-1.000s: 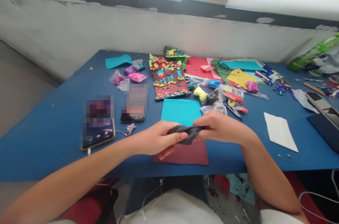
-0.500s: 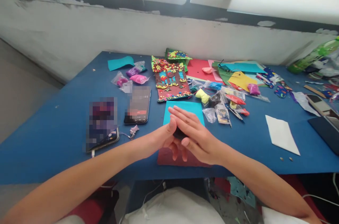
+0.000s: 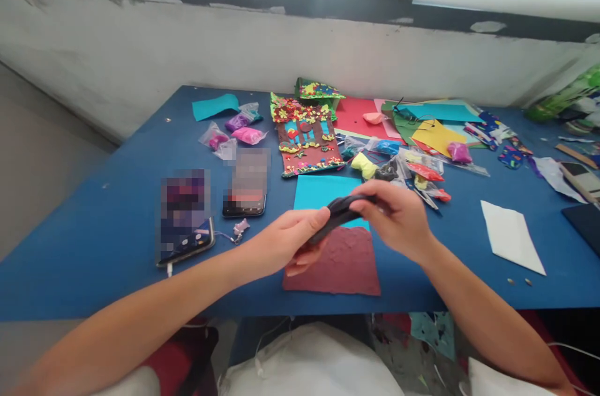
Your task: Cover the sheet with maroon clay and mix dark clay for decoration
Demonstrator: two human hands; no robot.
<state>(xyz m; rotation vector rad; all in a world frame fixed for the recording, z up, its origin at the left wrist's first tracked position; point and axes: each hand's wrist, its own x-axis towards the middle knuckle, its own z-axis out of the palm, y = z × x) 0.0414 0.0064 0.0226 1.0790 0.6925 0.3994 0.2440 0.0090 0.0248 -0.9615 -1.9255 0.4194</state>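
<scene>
A strip of black modelling clay [image 3: 338, 216] spans the gap between my two hands above the table. My left hand [image 3: 297, 240] grips its lower end, thumb on top and fingers curled underneath. With thumb and fingertips, my right hand [image 3: 398, 215] pinches the upper end. Beneath them lies a bright blue sheet [image 3: 313, 191] whose near part is covered by a flat, rough-edged layer of reddish-brown clay [image 3: 351, 265]. Just beyond stands a decorated clay piece [image 3: 307, 140] with a brown face, blue windows and small colourful flowers.
Two phones [image 3: 185, 227] [image 3: 246, 187] lie left on the blue table [image 3: 107, 221], near a small charm [image 3: 240, 227]. Bagged clay [image 3: 248, 135] sits behind them. Rightward are yellow clay [image 3: 364, 165], red clay [image 3: 425, 172], coloured sheets [image 3: 438, 137] and a white sheet [image 3: 513, 237].
My palms, earlier pressed together around the black clay, have come apart. The clay is now drawn out into a longer strip, and my right hand has moved rightward.
</scene>
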